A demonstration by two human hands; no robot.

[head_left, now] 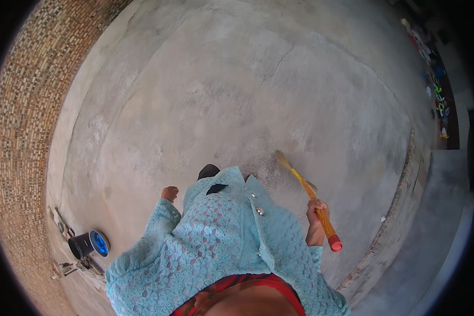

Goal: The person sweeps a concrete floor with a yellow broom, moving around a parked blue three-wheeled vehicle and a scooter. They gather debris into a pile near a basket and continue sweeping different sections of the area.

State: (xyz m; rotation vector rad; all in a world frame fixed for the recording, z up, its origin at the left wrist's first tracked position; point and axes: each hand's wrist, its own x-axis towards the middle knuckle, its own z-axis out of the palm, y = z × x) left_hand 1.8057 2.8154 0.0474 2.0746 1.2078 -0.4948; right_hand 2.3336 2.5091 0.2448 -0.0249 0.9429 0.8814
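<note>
My right hand [317,209] is wrapped round the orange-yellow handle of a broom [306,185], close to the red cap at its upper end. The broom slants away to the left, and its pale straw-coloured bristles [283,158] are low against the concrete floor [210,100]. My left hand [169,193] hangs at my left side with its fingers curled in; I see nothing in it. A light blue knitted cardigan [205,221] covers my arms and body and hides most of my legs. One dark shoe tip [209,170] shows beyond its hem.
A brick wall [23,116] runs along the left. Near it stand a black bucket [80,246] and a round container with blue inside [100,243], beside some loose pieces. A low raised edge [387,224] borders the floor at right, and colourful items [440,102] lie far right.
</note>
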